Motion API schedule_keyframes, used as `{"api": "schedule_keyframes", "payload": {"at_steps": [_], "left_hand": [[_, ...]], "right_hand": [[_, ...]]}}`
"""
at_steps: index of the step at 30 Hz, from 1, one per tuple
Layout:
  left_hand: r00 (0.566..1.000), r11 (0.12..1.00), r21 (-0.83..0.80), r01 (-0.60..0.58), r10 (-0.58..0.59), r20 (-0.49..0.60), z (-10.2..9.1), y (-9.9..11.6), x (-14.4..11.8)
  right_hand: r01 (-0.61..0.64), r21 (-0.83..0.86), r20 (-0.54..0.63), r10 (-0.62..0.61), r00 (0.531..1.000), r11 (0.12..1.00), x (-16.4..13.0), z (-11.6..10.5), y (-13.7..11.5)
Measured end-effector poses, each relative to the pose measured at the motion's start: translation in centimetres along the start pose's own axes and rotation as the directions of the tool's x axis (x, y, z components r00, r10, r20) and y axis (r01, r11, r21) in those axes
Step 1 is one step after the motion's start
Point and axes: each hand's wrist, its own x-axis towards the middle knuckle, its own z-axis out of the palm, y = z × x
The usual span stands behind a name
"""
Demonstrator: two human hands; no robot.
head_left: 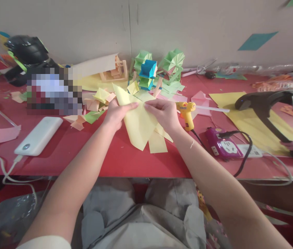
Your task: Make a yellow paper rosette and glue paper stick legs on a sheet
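Head camera view, looking down over a red table (125,159) crowded with craft scraps. Both bare forearms reach forward from the bottom of the frame and meet at a pale yellow paper sheet (138,122), which is lifted slightly off the tabletop near its middle, partly folded, with one corner pointing up and away. The left hand (116,114) pinches the sheet's left edge, thumb on top and fingers curled beneath. The right hand (163,112) pinches the upper right part, fingertips pressed together on the paper close to the left hand. A second strip of the same yellow paper lies flat under the sheet.

Just right of the right hand stands a yellow glue gun (186,112) with a clear glue stick jutting out, its cord running to a purple power strip (221,145). A white power bank (38,135) lies at the left. Behind the hands sit finished green and blue folded paper models (159,67).

Judging from the grip, a clean fold would need the edges lined up first, then the crease pressed flat against the table, keeping the paper clear of the glue gun's tip.
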Motion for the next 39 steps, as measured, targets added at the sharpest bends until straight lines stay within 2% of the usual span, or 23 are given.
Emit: {"api": "schedule_keyframes", "payload": {"at_steps": [6, 13, 19, 22, 25, 27, 31, 34, 39], "left_hand": [[1.0, 1.0, 0.025, -0.008, 0.009, -0.027, 0.0, 0.0, 0.0], [0.999, 0.996, 0.07, -0.053, 0.053, 0.001, 0.0, 0.2, -0.3], [0.998, 0.992, 0.115, -0.059, 0.062, -0.019, -0.1, 0.4, -0.2], [0.999, 0.996, 0.077, -0.047, 0.046, 0.018, -0.4, 0.5, -0.1], [0.99, 0.998, 0.066, 0.025, -0.034, 0.14, -0.8, 0.6, 0.1], [0.984, 0.994, 0.108, 0.027, -0.046, 0.172, -1.2, 0.6, 0.3], [0.988, 0.945, 0.289, -0.153, 0.149, 0.033, -1.6, 0.6, 0.4], [0.974, 0.91, 0.365, -0.196, 0.225, -0.04, -1.7, 0.6, 0.4], [0.981, 0.943, 0.273, -0.193, 0.179, 0.075, -1.9, 0.2, 0.9]], "right_hand": [[-0.019, 0.021, -0.006, 0.019, 1.0, 1.0, 0.0, 0.0, 0.1], [-0.171, 0.077, 0.088, 0.164, 0.982, 0.982, 0.3, -0.4, 0.0], [-0.146, 0.054, 0.143, 0.137, 0.98, 0.988, 0.3, -0.5, -0.2], [-0.099, 0.046, 0.102, 0.094, 0.99, 0.994, 0.4, -0.5, -0.1], [-0.066, 0.057, 0.024, 0.064, 0.998, 0.996, 0.5, -0.7, 0.0], [-0.057, 0.065, -0.024, 0.058, 0.998, 0.996, 0.6, -0.9, -0.1], [-0.046, 0.08, -0.075, 0.052, 0.996, 0.996, 0.6, -0.8, -0.4], [-0.027, 0.111, -0.095, 0.038, 0.995, 0.993, 0.6, -0.7, -0.4], [-0.001, 0.114, -0.138, 0.017, 0.99, 0.993, 0.6, -0.6, -0.3]]}}
